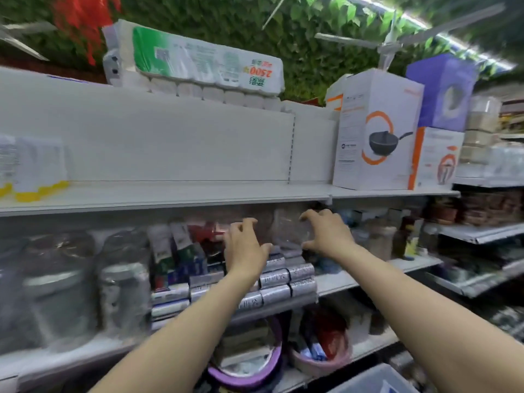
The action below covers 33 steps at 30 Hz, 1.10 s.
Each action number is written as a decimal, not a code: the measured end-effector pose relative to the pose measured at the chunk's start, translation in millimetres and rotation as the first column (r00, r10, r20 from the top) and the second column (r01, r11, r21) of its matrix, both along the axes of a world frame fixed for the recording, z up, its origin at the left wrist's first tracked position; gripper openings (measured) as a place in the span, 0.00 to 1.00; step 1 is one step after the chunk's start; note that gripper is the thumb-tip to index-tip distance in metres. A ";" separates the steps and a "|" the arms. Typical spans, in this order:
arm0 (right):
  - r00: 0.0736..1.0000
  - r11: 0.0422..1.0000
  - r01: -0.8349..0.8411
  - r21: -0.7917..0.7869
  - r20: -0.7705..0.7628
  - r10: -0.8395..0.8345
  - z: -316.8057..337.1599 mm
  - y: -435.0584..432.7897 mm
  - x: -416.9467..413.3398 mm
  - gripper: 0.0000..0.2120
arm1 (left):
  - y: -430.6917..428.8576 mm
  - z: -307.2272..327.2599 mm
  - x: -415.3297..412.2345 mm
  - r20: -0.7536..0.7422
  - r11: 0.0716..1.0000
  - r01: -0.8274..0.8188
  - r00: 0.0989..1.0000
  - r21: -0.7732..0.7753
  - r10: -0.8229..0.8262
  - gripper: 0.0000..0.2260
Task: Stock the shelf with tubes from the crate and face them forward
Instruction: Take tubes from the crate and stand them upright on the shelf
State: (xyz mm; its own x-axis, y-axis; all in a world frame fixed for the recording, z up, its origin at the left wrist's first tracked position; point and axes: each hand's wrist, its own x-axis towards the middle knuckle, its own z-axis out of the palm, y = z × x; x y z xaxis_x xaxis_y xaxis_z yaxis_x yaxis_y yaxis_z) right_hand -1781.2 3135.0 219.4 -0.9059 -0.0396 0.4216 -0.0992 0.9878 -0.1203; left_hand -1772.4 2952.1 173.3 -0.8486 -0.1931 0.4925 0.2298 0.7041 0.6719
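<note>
Two bare forearms, uncovered all the way to the lower edge of the frame. Bare too: left hand [245, 246] and right hand [326, 236], slightly blurred.

Up high, a big pack of paper rolls [192, 66] is lying on its side. A wall of green leaves [283, 29] is hanging behind it, and red flowers [82, 21] are showing at the far left. To the right, a white box with a pan picture [377, 131] is standing up. Just right of it, a purple box [442, 92] is sitting on an orange and white box [438, 157]. At the left edge, white bottles [34, 168] are standing with their yellow caps at the bottom. Below them, big blurry jars [62, 282] are standing. Down low and near, a purple tub [246, 364] and a pink tub [320, 361] are sitting side by side.
</note>
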 end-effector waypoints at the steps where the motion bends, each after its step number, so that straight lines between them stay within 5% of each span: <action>1: 1.000 1.000 0.018 -0.005 0.021 -0.018 -9.3 21.1 1.1 0.29 | 21.9 -11.0 -0.7 0.027 0.999 0.016 1.000 -0.030 -0.015 0.25; 6: 0.989 0.995 0.093 -0.033 0.121 -0.088 -62.5 115.2 -1.9 0.28 | 119.3 -63.4 -14.3 0.115 0.981 0.117 0.988 -0.156 -0.099 0.25; 20: 0.860 0.969 0.245 0.019 0.458 -0.226 -224.2 303.2 -114.4 0.29 | 313.3 -228.3 -142.1 0.424 0.950 0.277 0.885 -0.141 -0.195 0.24; 33: 0.554 0.946 0.299 -0.125 0.830 -0.065 -433.7 403.6 -181.8 0.25 | 380.8 -413.7 -194.2 0.867 0.970 0.230 0.497 -0.084 -0.042 0.27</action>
State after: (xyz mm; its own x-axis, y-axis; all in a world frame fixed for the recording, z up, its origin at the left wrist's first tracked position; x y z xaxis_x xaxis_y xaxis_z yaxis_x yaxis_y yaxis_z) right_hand -1963.0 3538.6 -214.3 -0.8410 0.1554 -0.5182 0.3337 0.9029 -0.2708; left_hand -1966.7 3332.9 -240.4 -0.8780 -0.0325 -0.4776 -0.2864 0.8350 0.4698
